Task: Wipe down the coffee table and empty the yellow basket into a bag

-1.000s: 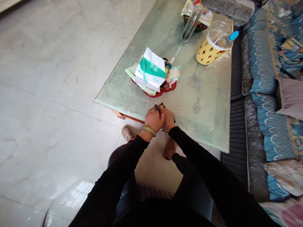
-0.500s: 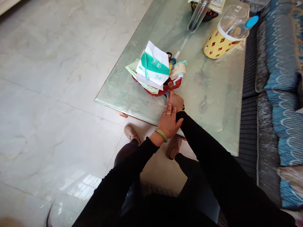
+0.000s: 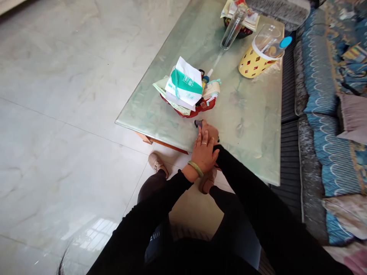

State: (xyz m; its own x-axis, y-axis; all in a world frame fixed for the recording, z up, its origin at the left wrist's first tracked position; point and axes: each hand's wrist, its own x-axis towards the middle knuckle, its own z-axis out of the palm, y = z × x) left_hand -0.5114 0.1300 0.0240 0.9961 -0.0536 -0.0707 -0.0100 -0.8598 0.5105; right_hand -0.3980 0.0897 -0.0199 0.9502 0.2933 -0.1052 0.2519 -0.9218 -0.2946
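Observation:
My left hand (image 3: pixel 203 152), with a ring and a green bangle, lies with fingers stretched out over my right wrist near the front edge of the glass table (image 3: pixel 177 46). My right hand (image 3: pixel 211 131) is closed on a small dark object (image 3: pixel 197 123) that sticks out past its fingers; I cannot make out what it is. Just beyond it stands a red tray (image 3: pixel 191 111) piled with a white and green paper bag (image 3: pixel 183 84), papers and small tubes.
A yellow perforated holder (image 3: pixel 252 63) with a clear cup and a blue-capped item stands at the far right of the table. A tall glass (image 3: pixel 231 30) and a dark bowl are behind it. A blue patterned sofa (image 3: pixel 323 91) runs along the right. My feet rest on the tiled floor (image 3: pixel 57 114).
My hands were clasped together around the dark object at the table edge. The right hand reached toward the red tray and drew back a little; the left hand opened and now rests on the right wrist.

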